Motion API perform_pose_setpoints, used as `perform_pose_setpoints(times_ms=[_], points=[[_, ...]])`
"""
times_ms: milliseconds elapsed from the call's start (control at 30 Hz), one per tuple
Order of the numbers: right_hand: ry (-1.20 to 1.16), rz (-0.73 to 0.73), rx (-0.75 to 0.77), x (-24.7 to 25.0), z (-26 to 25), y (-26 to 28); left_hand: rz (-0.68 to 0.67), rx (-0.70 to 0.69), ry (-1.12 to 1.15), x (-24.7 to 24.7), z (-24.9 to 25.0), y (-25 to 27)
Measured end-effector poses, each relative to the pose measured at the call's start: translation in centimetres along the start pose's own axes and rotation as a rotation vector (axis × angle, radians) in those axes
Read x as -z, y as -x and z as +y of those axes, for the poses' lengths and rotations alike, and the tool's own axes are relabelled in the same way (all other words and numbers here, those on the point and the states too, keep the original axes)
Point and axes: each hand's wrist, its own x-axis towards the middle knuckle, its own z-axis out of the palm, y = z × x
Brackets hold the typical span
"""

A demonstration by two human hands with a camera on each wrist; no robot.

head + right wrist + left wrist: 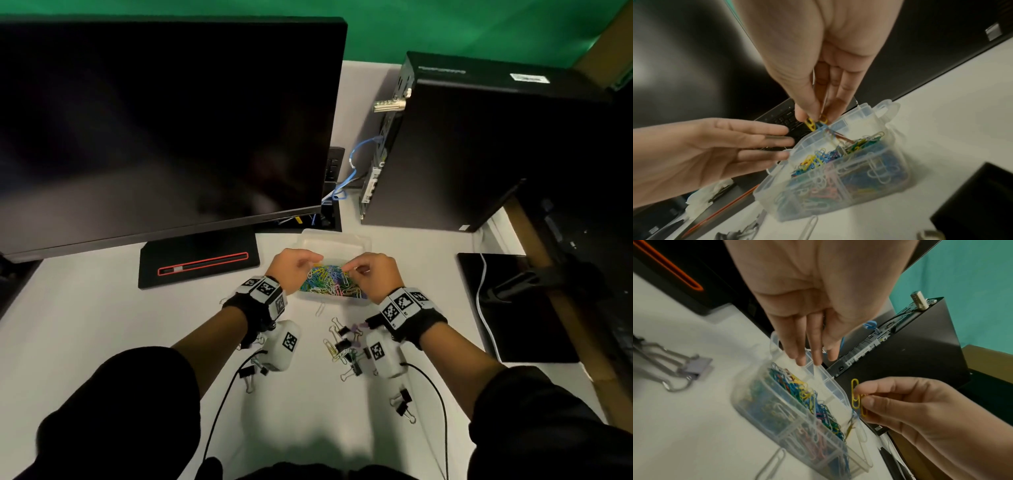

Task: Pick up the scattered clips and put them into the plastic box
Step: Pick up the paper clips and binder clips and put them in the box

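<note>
Our right hand [818,68] pinches yellow paper clips [856,394] above the plastic box [337,245], left hand [807,308] fingers straight, so we judge release comes next.

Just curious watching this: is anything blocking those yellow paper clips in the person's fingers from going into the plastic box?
Nothing visible. The right hand pinches the yellow clips beside the open box; the left hand hovers above with straight fingers, not covering it.
</note>
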Motion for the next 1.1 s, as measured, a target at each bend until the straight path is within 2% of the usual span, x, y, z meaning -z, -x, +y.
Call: perform_pose_setpoints(times_ms=[167, 233, 433, 567, 800, 967, 1100], points=[[0.076, -0.063, -0.042, -0.8, 0.5, 0.0, 0.006, -0.067, -0.183, 2.2, -0.8, 3.0], [0.091, -0.112, 0.009, -0.9, 0.2, 0.8, -0.01, -0.057, -0.249, 2.9, -1.8, 4.2], [0.184, -0.141, 0.193, -3.5, -0.1, 2.9, -0.09, -0.015, -0.398, 3.6, -4.7, 7.6], [0.236, -0.308, 0.234, -6.3, -0.9, 4.9, -0.153, -0.031, -0.524, 3.2, -6.9, 9.5], [0.298, -0.576, 0.241, -10.2, -2.4, 6.7, -0.143, -0.084, -0.594, 2.1, -9.2, 12.3], [0.264, -0.598, 0.208, -11.7, -2.7, 6.1, -0.096, -0.086, -0.576, 1.7, -9.6, 13.0], [0.248, -0.521, 0.21, -11.7, -2.6, 5.7, -0.031, -0.05, -0.565, 1.0, -9.3, 12.9]])
